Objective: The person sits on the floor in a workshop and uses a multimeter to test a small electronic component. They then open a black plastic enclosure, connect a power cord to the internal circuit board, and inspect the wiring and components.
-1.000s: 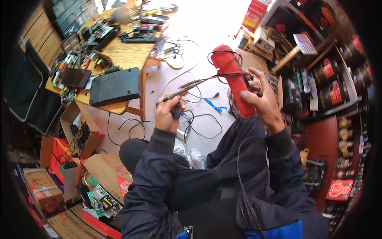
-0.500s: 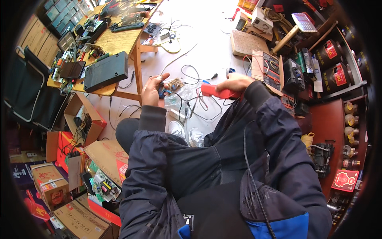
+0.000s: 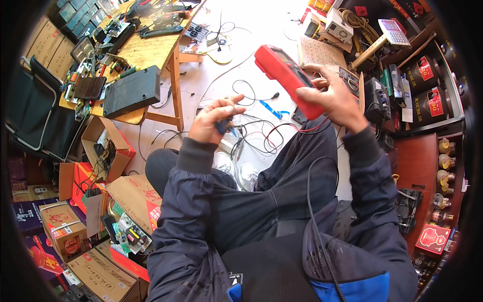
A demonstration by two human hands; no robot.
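Observation:
My right hand grips a red multimeter, which is raised and tilted over my right knee. Its dark front faces up and to the right. Red and black test leads trail below it among the cables on the floor. My left hand, above my left shoe, curls its lower fingers around a small dark blue object, while other fingers extend to the right. Most of that object is hidden by the hand, so its kind is unclear. A bright blue strap lies on the floor between the hands.
A wooden table with a black case and tools stands at the left. Open cardboard boxes with cables and circuit boards crowd my left side. At the right are a pegboard-like panel, a calculator and shelves of jars.
My right hand has lifted the red multimeter up and turned it. My left hand has shifted right and slightly down; the small brownish part near its fingers is no longer visible. The blue strap has come into view.

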